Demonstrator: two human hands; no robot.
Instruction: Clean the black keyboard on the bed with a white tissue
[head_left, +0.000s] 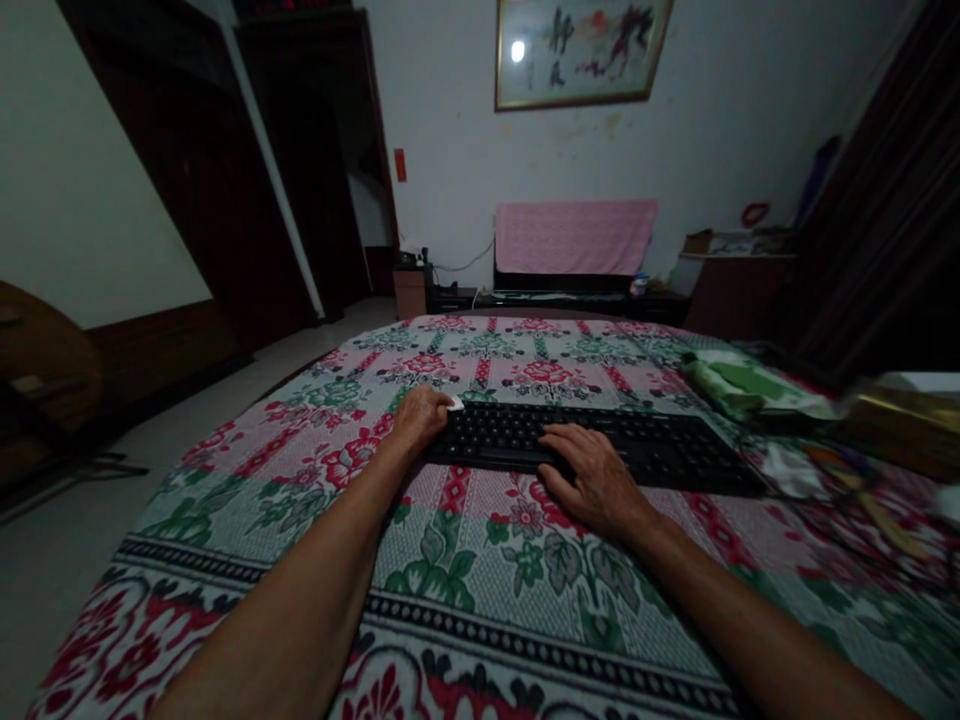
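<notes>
A long black keyboard (pixel 491 432) lies on a patterned cloth covering the table. At its left end, my left hand (pixel 421 418) is closed around a small white piece (pixel 455 403), perhaps folded tissue or cloth; most of it is hidden by the fingers. That white piece sits at the upper left corner of the keyboard. My right hand (pixel 589 472) rests over the keyboard's middle and front edge, its fingers extended over the keys and the thumb apart. Nothing shows in the right hand.
The floral tablecloth (pixel 450 560) spreads beneath both forearms. To the right lie a green-and-white soft packet (pixel 750 385), crumpled white tissue (pixel 793 470), dark cables and a box (pixel 904 425). A pink cloth (pixel 576 237) hangs over a dark screen by the far wall.
</notes>
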